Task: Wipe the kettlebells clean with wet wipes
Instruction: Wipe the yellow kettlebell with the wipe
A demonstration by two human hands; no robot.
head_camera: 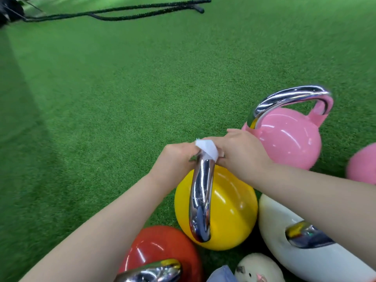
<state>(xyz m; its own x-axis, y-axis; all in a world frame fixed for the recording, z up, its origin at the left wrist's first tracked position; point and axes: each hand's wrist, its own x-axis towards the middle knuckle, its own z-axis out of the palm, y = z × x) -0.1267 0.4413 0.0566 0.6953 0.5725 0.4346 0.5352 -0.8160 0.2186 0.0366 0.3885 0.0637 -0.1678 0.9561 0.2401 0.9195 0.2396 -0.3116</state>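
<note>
Yellow kettlebell [225, 208] stands on green turf [122, 98], low and right of centre. Its chrome handle [201, 198] arches toward the camera. White wet wipe [206, 148] is folded over the top of the handle, at 12 o'clock from the yellow ball. Left hand [175, 161] grips the handle top from 9 o'clock, fingers curled round it just beside the wipe. Right hand [242, 153] comes in from 3 o'clock, fingers curled onto the wipe and pressing it against the handle.

Pink kettlebell [289, 137] at 1 o'clock from the yellow one; red kettlebell [162, 249] at 7 o'clock; white kettlebell [284, 241] at 4 o'clock, near. Second pink ball [364, 165] at right edge. Black ropes [126, 14] lie far off at 11 o'clock.
</note>
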